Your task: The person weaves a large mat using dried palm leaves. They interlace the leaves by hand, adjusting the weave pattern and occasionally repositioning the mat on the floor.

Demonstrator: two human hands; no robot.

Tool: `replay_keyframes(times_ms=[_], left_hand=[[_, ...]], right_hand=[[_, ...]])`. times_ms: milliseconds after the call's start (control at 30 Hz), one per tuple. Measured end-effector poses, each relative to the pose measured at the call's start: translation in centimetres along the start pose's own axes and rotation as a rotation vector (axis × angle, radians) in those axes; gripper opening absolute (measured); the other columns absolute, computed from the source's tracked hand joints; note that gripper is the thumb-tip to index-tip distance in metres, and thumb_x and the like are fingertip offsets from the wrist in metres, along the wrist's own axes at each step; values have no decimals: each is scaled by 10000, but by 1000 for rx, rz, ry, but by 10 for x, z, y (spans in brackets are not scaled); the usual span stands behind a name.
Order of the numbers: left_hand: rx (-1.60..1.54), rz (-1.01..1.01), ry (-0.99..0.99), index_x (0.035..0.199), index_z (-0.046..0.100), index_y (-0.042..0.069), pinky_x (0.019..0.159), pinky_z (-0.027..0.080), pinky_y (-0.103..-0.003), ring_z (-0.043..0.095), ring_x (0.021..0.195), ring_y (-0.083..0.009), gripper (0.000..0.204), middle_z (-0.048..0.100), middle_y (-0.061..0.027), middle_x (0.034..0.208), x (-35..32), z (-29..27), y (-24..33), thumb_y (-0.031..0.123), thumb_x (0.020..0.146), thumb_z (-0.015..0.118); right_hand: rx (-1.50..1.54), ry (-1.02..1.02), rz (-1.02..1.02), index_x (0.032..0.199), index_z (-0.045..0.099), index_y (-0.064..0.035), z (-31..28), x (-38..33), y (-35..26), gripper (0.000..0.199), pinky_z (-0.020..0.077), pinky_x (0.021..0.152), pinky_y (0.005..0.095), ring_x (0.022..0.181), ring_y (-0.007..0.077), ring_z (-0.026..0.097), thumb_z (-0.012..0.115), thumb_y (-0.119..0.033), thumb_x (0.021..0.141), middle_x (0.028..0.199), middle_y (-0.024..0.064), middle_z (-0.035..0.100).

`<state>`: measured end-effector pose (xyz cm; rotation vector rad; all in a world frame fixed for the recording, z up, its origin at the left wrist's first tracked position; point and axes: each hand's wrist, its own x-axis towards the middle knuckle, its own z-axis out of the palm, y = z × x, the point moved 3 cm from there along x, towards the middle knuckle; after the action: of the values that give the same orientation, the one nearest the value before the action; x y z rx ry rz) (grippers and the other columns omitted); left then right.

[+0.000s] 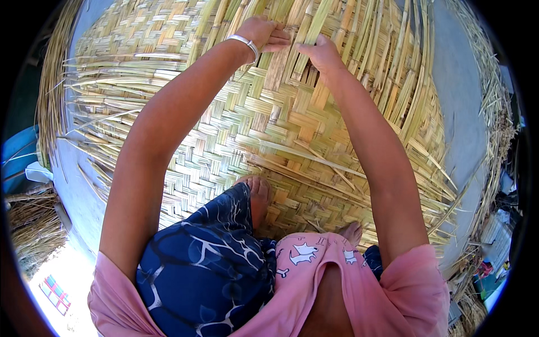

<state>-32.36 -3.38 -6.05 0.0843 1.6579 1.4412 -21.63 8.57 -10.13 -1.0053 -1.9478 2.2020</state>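
Both my arms reach out over a woven mat (224,135) of flat, split, pale yellow-green cane strips. My left hand (264,35), with a silver bangle (247,46) at its wrist, lies on the weave at the far middle, its fingers stretched to the right. Close beside it, my right hand (323,55) closes on a broad greenish cane strip (316,28) that runs away from me. Its thumb points left, and its curled fingers are partly hidden. A small gap separates the two hands. Unwoven strip ends (387,62) fan out at the far right.
My bare foot (259,199) rests on the mat. More loose strip ends (106,121) stick out at the left. A grey floor (469,106) surrounds the mat, with straw heaps (33,224) at the left. A long bundle of thin stalks (51,84) lies along the far left edge.
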Motion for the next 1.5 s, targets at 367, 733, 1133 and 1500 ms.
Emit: replay_keyframes(times_ms=[367,733,1133,1500], left_hand=[[104,74,-145,1116,487,7,812,512,-325,617,907,-200,258,608,-118,1016,13,5,-21,189,942,434],[174,35,-293,1108,517,52,712,509,-266,602,785,-112,279,612,-21,923,14,11,-26,218,884,517],[216,-4,-271,1156,494,74,696,535,-271,620,785,-97,288,615,-6,931,3,17,-18,165,883,487],[332,5,-384,1180,535,60,765,541,-303,629,905,-140,346,638,-49,1022,26,15,-22,185,858,558]], right_hand=[[474,-282,-174,1107,543,10,-7,14,-71,334,470,827,345,924,228,581,571,-195,844,1045,135,590],[125,49,-151,1149,525,-1,-99,0,-38,387,479,806,350,896,231,587,556,-257,862,1021,128,596],[-349,237,109,1179,478,27,-126,8,6,475,522,699,310,838,225,609,512,-351,894,1043,149,586],[368,-110,138,977,564,-41,-112,-20,-38,352,474,511,210,627,93,548,415,-358,943,870,57,623]])
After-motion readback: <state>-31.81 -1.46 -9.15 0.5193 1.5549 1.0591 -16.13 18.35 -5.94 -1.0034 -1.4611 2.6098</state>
